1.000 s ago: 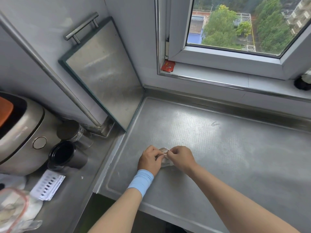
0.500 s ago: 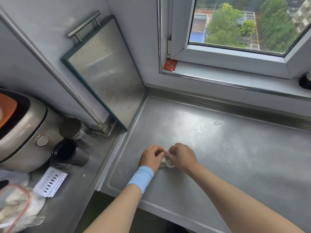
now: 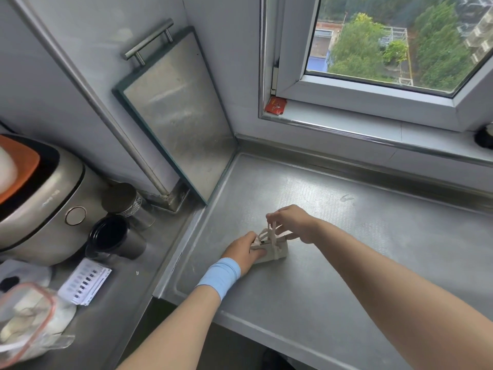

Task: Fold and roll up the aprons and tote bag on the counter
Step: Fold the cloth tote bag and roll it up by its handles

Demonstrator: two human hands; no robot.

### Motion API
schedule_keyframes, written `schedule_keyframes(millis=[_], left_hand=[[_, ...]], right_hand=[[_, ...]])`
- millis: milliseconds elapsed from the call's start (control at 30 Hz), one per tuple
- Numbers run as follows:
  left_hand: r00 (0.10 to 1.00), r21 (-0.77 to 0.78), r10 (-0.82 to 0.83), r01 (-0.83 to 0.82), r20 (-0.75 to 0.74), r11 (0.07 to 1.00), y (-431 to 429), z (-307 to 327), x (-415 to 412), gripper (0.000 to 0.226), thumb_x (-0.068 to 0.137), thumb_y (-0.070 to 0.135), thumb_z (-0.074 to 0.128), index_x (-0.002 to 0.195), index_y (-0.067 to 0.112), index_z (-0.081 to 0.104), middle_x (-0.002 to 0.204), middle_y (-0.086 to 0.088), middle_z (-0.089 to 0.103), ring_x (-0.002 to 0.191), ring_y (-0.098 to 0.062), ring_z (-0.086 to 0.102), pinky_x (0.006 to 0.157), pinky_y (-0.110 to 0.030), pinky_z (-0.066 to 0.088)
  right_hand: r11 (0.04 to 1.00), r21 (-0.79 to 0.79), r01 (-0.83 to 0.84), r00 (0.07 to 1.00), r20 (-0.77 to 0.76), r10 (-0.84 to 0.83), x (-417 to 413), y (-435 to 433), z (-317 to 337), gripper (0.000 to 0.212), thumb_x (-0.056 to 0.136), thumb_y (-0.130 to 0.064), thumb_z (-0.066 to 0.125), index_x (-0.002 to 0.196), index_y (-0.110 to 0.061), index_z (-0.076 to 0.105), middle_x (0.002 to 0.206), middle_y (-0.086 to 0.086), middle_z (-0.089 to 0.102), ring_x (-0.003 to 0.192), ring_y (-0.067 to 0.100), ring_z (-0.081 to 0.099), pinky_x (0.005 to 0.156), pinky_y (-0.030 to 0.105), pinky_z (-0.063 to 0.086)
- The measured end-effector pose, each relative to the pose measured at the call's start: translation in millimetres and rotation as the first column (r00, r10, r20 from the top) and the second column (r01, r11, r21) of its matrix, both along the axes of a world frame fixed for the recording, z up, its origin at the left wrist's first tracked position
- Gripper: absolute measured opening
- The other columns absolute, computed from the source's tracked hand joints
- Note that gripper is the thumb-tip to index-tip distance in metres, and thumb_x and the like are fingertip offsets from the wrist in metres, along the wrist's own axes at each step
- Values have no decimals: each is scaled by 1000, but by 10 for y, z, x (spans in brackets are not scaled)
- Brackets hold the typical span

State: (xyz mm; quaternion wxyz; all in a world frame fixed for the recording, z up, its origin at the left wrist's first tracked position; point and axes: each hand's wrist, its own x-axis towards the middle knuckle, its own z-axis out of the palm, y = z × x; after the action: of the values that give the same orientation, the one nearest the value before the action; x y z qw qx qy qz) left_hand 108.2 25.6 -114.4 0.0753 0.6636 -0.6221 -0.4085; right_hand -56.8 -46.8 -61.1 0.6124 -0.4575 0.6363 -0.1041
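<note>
Left hand (image 3: pixel 241 251) grips rolled cream bundle (image 3: pixel 272 251) mid-frame; right hand (image 3: pixel 296 222) pinches its strap (image 3: pixel 272 232) above. Wide counter (image 3: pixel 373 263) stretches to the right.

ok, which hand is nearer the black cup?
Left. The left hand grips the end of the cloth roll that faces the black cup. The right hand pinches a strap above the roll, farther right.
</note>
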Motion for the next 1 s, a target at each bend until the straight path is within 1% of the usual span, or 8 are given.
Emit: schedule_keyframes(millis=[200,367,467,567,633,800,900,1000], left_hand=[[995,48,-94,95,-28,994,-34,243,3,38,82,24,67,117,29,54,102,4,61,90,-19,57,74,-24,41],[979,36,-203,202,6,979,-177,658,-23,45,77,27,69,118,33,52,96,5,60,83,-18,56,66,-21,42],[981,55,-62,73,-184,996,-269,928,3,37,70,27,68,105,34,59,95,6,65,83,-15,62,68,-19,51],[961,72,-28,49,-276,996,-350,1135,11,48,69,26,68,115,26,59,102,0,67,90,-18,64,74,-27,54],[974,92,-117,137,-193,986,-365,1356,-23,42,79,23,67,119,25,56,102,3,65,82,-15,64,64,-23,53],[874,96,-410,399,263,912,-410,1783,-87,41,83,21,65,123,20,57,114,-2,65,98,-25,62,81,-30,51],[960,56,-259,255,109,965,-483,1965,-70,31,84,48,57,97,22,66,87,10,68,80,-14,61,68,-24,47],[995,-48,-42,38,-90,998,-661,2248,-29,72,68,83,34,98,29,70,98,-3,69,88,-24,61,82,-33,48]], right_hand=[[989,-123,-88,996,-19,86,27,-26,164,21,90,-20,66,73,-8,67,73,6,67,61,16,58,47,16,40],[989,-144,-29,995,85,42,47,-95,418,19,93,-22,61,75,-15,63,69,0,51,63,16,45,60,27,35],[982,-185,42,979,205,-3,89,-108,643,15,95,-23,56,82,-17,58,67,0,50,64,18,47,62,28,38],[963,-235,131,940,337,-46,116,-164,834,12,101,-21,53,91,-15,52,66,2,46,57,16,44,49,22,40],[942,-336,24,973,222,55,135,-200,1006,13,98,-21,58,87,-15,57,64,1,48,56,15,45,50,22,39],[876,-431,-216,975,-47,217,230,-271,1413,20,89,-22,68,72,-13,63,62,-1,52,56,14,45,54,25,42],[888,-448,-100,992,21,123,260,-373,1661,14,90,-21,67,79,-12,68,68,3,56,58,17,51,55,30,54],[894,-446,-33,995,69,71,266,-571,2012,7,91,-14,65,84,-11,67,69,4,54,52,16,50,44,23,47]])
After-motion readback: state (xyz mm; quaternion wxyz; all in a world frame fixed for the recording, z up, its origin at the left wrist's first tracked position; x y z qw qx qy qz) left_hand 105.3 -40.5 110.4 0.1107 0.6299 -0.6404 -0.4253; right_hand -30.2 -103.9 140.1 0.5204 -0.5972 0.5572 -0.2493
